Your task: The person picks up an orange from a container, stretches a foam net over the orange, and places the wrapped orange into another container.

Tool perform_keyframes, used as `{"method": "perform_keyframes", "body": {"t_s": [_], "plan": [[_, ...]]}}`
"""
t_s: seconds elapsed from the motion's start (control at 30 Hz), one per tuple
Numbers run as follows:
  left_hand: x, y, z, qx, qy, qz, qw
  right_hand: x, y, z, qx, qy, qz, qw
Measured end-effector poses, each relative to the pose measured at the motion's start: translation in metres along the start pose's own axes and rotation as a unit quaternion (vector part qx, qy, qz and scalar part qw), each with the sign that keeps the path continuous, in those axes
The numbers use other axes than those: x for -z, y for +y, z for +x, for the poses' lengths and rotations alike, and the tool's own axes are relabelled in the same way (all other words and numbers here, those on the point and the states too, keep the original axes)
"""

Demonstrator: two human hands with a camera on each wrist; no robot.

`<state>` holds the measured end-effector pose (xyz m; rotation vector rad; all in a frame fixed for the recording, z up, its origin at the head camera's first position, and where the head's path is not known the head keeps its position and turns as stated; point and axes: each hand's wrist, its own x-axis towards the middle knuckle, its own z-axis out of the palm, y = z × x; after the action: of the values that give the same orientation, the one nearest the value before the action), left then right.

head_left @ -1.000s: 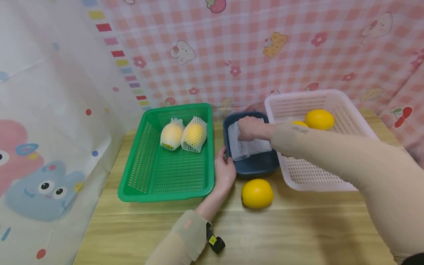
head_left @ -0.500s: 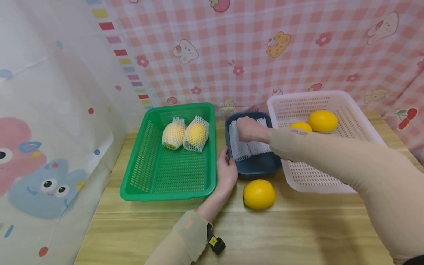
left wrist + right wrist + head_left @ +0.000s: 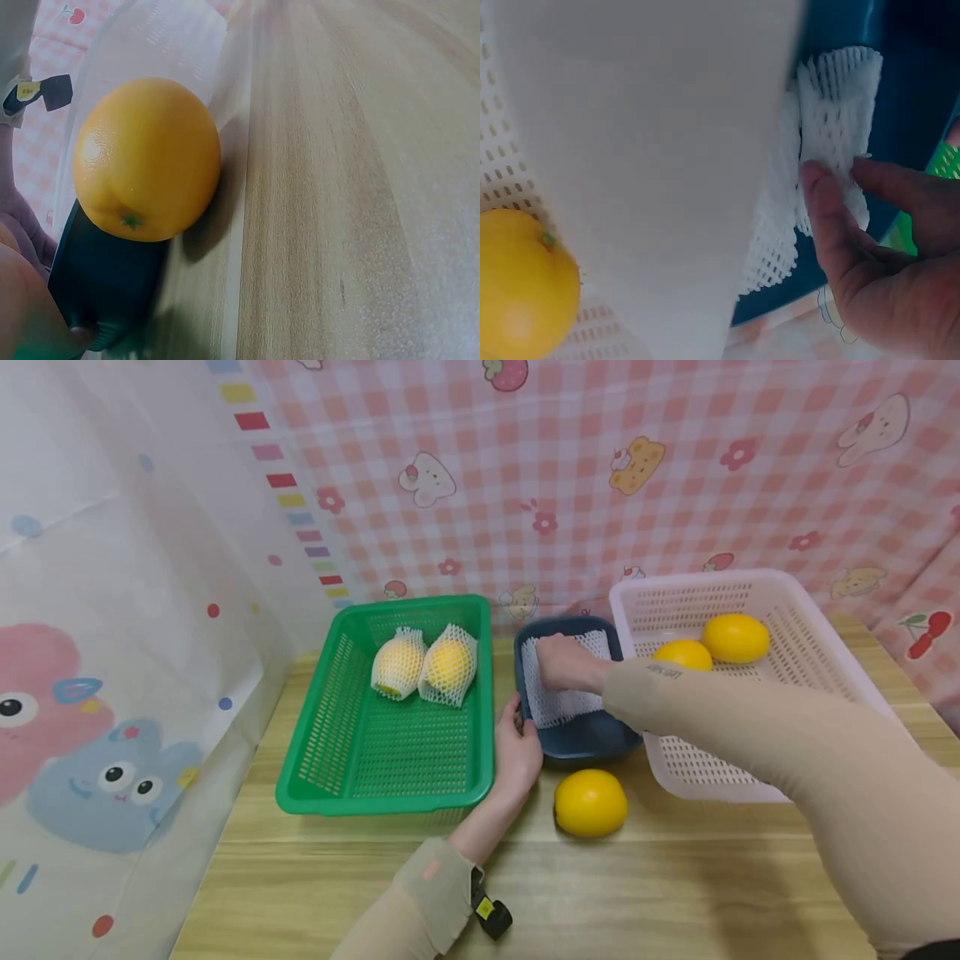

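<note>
My right hand (image 3: pixel 567 663) reaches into a dark blue box (image 3: pixel 588 743) holding white foam fruit nets (image 3: pixel 557 708). In the right wrist view its thumb and a finger pinch one foam net (image 3: pixel 838 112), while another lies beside it. My left hand (image 3: pixel 517 758) rests along the box's left side, fingers by the rim; in the left wrist view a fingertip (image 3: pixel 86 334) touches the box's wall. In front of the box sits a yellow-orange fruit (image 3: pixel 591 803), which looks like an orange with a green star-shaped stem end in the left wrist view.
On the left stands a green basket (image 3: pixel 375 802) with two netted fruits (image 3: pixel 399 667). A white basket (image 3: pixel 675 781) at right contains bare yellow fruits (image 3: pixel 735 637), and my right forearm (image 3: pixel 720 718) crosses over it. Patterned cloth (image 3: pixel 480 543) hangs behind the wooden table.
The whole scene has shifted slightly right with the head camera. My right hand has moved slightly among the foam nets; my left hand stays at the box's side.
</note>
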<state>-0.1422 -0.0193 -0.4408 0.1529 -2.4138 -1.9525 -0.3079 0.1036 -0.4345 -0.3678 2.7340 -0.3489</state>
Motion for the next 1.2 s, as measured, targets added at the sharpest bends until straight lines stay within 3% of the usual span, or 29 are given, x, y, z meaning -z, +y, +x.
{"method": "perform_keyframes", "body": {"t_s": [0.1,0.23,0.33,0.5,0.73,0.83,1.0,1.2], "plan": [[-0.002,0.001,0.000,0.001,-0.004,-0.001,1.0000,0.013,-0.003,-0.012,-0.011,0.003,0.020,0.9997],[-0.005,0.000,0.000,-0.001,-0.005,0.001,1.0000,0.043,-0.016,-0.047,-0.021,-0.001,0.031,0.9993],[-0.006,0.000,0.001,-0.003,-0.003,0.001,1.0000,0.065,-0.024,-0.072,-0.016,0.013,0.040,0.9990],[-0.008,0.000,-0.001,-0.004,-0.005,0.009,0.9999,0.082,-0.021,-0.095,0.017,0.060,0.071,0.9955],[-0.005,0.004,-0.009,-0.024,-0.005,0.025,0.9994,0.087,-0.015,-0.129,0.049,0.100,0.111,0.9876],[-0.002,0.009,-0.015,-0.053,-0.009,0.034,0.9980,0.086,-0.011,-0.146,0.058,0.118,0.127,0.9833],[0.005,0.016,-0.027,-0.098,-0.042,0.032,0.9938,0.083,-0.005,-0.177,0.083,0.146,0.153,0.9738],[0.024,0.027,-0.041,-0.120,-0.084,-0.006,0.9891,0.074,-0.004,-0.214,0.121,0.196,0.167,0.9587]]}}
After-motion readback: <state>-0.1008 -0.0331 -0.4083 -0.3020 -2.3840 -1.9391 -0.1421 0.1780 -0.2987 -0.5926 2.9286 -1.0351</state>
